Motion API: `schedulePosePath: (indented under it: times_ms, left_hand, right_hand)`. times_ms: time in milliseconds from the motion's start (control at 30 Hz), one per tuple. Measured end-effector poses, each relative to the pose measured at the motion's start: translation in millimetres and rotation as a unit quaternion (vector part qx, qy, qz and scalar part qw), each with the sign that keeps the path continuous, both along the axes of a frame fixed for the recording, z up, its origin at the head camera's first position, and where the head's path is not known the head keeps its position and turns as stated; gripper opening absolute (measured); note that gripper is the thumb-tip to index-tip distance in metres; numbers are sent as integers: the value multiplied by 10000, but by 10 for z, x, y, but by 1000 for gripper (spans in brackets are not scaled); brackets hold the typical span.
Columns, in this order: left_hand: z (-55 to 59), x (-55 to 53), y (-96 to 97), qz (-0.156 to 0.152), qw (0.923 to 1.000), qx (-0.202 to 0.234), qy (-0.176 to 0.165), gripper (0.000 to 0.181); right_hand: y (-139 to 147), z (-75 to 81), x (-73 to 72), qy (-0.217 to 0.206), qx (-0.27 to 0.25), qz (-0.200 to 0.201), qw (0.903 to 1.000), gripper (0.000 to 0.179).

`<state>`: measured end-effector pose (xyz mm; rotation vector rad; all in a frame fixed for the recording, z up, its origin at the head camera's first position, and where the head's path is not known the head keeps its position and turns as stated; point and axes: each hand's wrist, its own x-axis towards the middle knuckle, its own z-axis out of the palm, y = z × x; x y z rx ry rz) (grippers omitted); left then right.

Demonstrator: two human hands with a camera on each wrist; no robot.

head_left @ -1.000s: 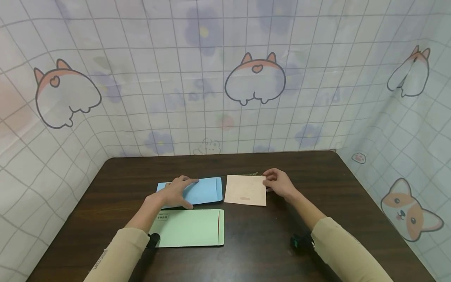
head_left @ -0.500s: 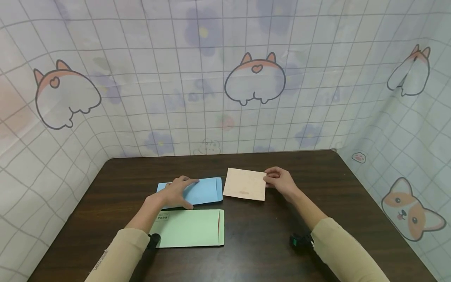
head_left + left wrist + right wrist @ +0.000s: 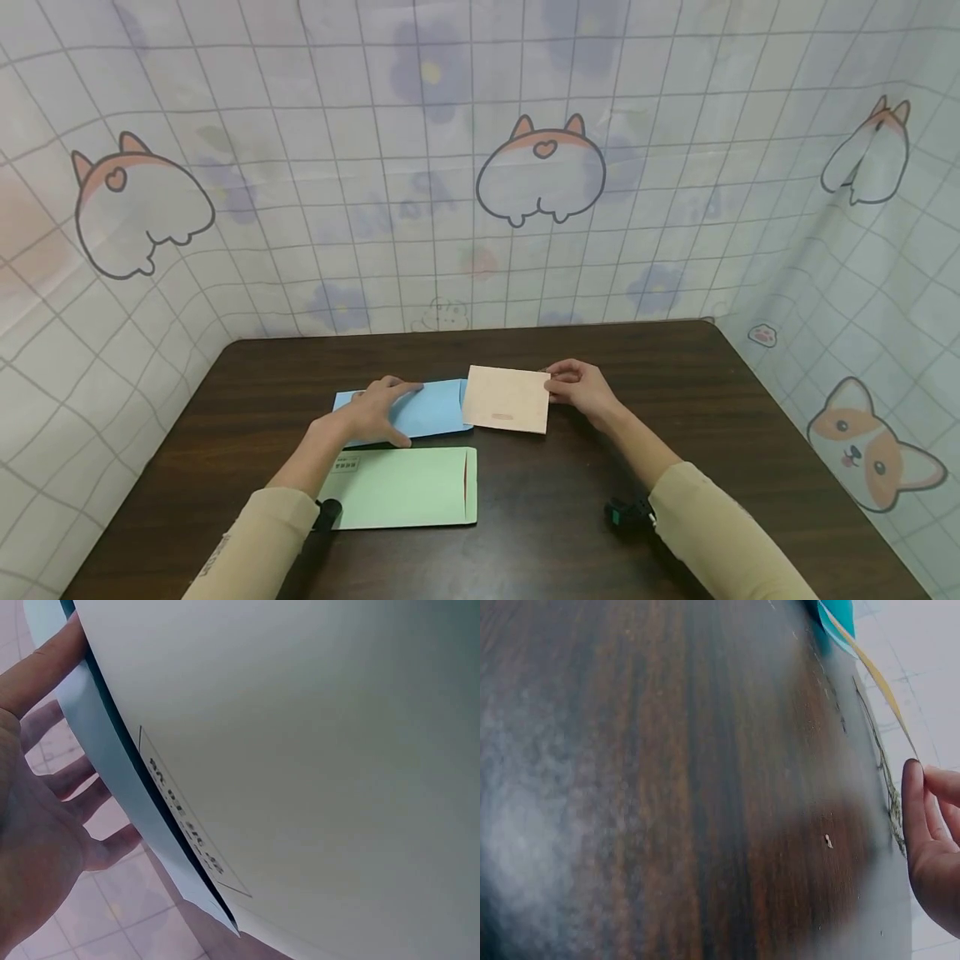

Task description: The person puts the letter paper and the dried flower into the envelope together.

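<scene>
My left hand (image 3: 372,411) lies with spread fingers on a light blue envelope (image 3: 432,408), seen as well in the left wrist view along the fingers. In front of it is a pale green envelope (image 3: 405,487) with printed characters in one corner. My right hand (image 3: 583,389) pinches the right edge of a square tan paper piece (image 3: 507,398), which has a small printed mark near its bottom. Its left side overlaps the blue envelope's flap end. Edge-on in the right wrist view, the tan paper (image 3: 881,679) is a thin strip raised off the table.
A thin dried sprig (image 3: 891,787) lies on the dark wooden table (image 3: 540,517) below my right hand, with a tiny pale fragment (image 3: 828,841) nearby. A patterned curtain (image 3: 480,275) stands behind the table and along its sides.
The tan paper has tilted, lifted and shifted left with my right hand, from beside the blue envelope to over its right end. My left hand has stayed in place.
</scene>
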<state>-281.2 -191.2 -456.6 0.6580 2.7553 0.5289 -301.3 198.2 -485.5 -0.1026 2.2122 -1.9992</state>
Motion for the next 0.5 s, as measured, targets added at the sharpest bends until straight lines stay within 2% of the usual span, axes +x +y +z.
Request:
schedulePosePath:
  times_ms: [267, 500]
  left_hand:
    - [-3, 5, 1, 41, 10000, 25, -51, 98]
    - [5, 6, 5, 28, 10000, 23, -86, 97]
  right_hand:
    - [-10, 40, 22, 67, 286, 215, 9993, 36]
    - [-76, 45, -28, -7, 323, 142, 9994, 33]
